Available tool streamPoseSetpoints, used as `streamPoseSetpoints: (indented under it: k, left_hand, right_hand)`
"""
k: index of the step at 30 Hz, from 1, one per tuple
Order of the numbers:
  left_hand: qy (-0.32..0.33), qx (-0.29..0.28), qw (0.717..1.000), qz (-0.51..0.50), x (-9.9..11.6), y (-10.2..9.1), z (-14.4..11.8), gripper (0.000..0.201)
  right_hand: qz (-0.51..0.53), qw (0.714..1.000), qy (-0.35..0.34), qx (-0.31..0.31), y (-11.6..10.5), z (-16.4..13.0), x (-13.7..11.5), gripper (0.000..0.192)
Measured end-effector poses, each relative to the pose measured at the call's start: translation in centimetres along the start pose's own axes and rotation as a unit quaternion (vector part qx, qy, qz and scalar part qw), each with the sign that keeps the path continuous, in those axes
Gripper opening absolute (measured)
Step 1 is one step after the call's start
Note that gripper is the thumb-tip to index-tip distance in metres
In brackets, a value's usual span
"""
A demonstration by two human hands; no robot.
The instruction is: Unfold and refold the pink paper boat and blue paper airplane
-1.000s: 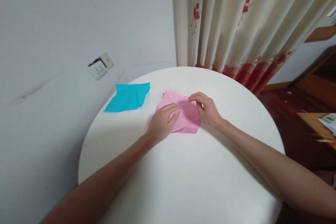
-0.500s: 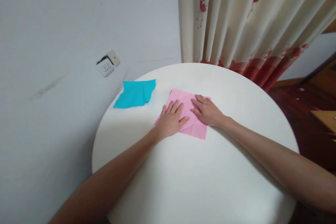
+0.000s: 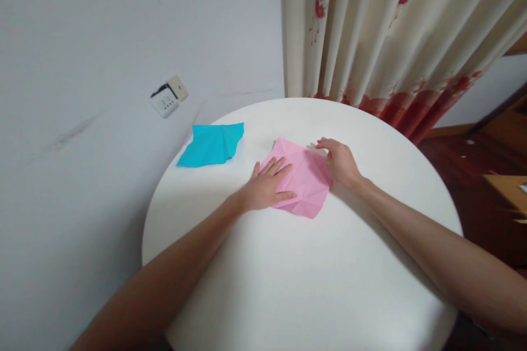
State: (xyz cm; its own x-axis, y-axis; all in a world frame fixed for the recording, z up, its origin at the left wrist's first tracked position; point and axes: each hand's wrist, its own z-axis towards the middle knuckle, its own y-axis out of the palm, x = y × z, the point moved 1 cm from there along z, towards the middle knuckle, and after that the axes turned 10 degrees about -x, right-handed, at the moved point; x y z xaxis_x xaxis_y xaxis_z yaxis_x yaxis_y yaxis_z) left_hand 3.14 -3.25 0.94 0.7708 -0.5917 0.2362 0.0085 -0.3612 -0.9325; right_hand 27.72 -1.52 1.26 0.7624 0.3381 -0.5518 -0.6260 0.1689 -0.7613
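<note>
A creased square of pink paper [image 3: 308, 175] lies on the round white table [image 3: 300, 274]. My left hand [image 3: 264, 186] rests flat on its left part, fingers spread and palm down. My right hand [image 3: 341, 162] is raised at the paper's right edge, its fingers bent and pointing left, apart from each other. Nothing shows between them; whether the thumb touches the paper edge is hard to see. Farther left, near the table's rim, lies a blue sheet of creased paper [image 3: 212, 145] with uneven edges, untouched by either hand.
A white wall [image 3: 102, 38] with a socket [image 3: 164, 101] borders the table on the left. Behind it hangs a cream curtain [image 3: 370, 27] with red patterns. At the right, a wooden piece of furniture [image 3: 504, 189] stands over the dark red floor [image 3: 461, 164].
My right hand has lifted off the pink paper and bent its fingers, moving slightly right. The pink paper has turned a little clockwise. My left hand has stayed flat on it.
</note>
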Motion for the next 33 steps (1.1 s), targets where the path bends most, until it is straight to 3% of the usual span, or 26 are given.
streamPoseSetpoints:
  k: [3, 7, 9, 12, 16, 19, 22, 24, 28, 33]
  left_hand:
    - [0.083, -0.027, 0.996, -0.001, 0.4, -0.4, 0.0, 0.083]
    - [0.142, -0.015, 0.99, 0.008, 0.8, -1.0, -0.1, 0.071]
    - [0.139, -0.006, 0.99, 0.002, 0.8, -1.0, 0.0, 0.074]
    - [0.107, 0.009, 0.994, 0.004, 0.8, -0.3, 0.1, 0.075]
    - [-0.035, 0.088, 0.995, 0.041, 1.6, 0.7, 0.3, 0.062]
    - [-0.103, 0.136, 0.983, 0.06, 2.5, 0.6, -0.1, 0.056]
    - [-0.114, 0.139, 0.981, 0.068, 2.2, -0.2, -0.4, 0.055]
    - [-0.098, 0.128, 0.985, 0.063, 1.3, -0.7, -0.3, 0.059]
    - [-0.024, 0.091, 0.995, 0.032, -1.1, -0.7, 0.7, 0.073]
    - [-0.033, 0.045, 0.998, 0.001, -2.4, -0.3, 1.4, 0.08]
  right_hand:
    - [0.037, 0.991, -0.127, 0.006, -0.8, -0.4, -1.6, 0.056]
    - [0.086, 0.964, -0.226, -0.109, -0.4, -1.2, -3.3, 0.058]
    - [0.101, 0.96, -0.222, -0.137, 0.2, -1.2, -3.3, 0.055]
    - [0.071, 0.975, -0.165, -0.129, 0.9, -1.0, -2.7, 0.05]
    - [-0.036, 0.99, -0.078, -0.111, 1.5, -1.1, -2.4, 0.037]
    - [-0.093, 0.984, -0.07, -0.135, 2.2, -2.0, -2.8, 0.037]
    - [-0.137, 0.97, -0.081, -0.181, 2.8, -2.8, -2.9, 0.069]
    - [-0.146, 0.962, -0.089, -0.212, 2.9, -2.9, -2.5, 0.079]
    - [-0.135, 0.955, -0.11, -0.242, 2.6, -2.3, -1.6, 0.083]
    - [-0.128, 0.954, -0.115, -0.245, 2.3, -1.7, -1.2, 0.08]
